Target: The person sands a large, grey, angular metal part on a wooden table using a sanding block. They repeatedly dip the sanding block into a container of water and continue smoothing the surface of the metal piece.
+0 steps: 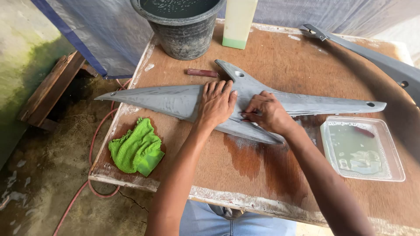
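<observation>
A long grey pointed plastic body panel (162,98) lies across the wet wooden table (262,170). My left hand (215,104) rests flat on the panel's middle, fingers spread, pressing it down. Just to its right, my right hand (267,112) is closed on a small reddish-brown piece of abrasive paper (245,116), pressed against the panel's surface. Water is pooled on the wood below the panel.
A green cloth (136,149) lies at the table's left front. A clear tray of soapy water (361,148) sits on the right. A black bucket (181,26), pale bottle (238,22), reddish stick (202,73) and another grey panel (376,59) stand behind. A red hose (94,144) hangs left.
</observation>
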